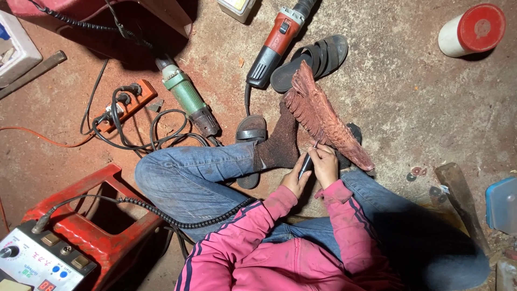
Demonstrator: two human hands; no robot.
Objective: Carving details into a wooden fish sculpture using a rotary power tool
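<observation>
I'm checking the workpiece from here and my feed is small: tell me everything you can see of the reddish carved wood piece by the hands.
The carved wood piece is long, narrow and reddish-brown, apparently dusty wood. One long edge is cut into fine feather-like ridges; the rest looks scaly. It lies slanted, its pointed end up near the black sandal, its lower end by the person's knee. It rests against the dark-socked foot. The tip of a slim pen-like tool, held by the left hand and right hand, meets its ridged edge.
</observation>
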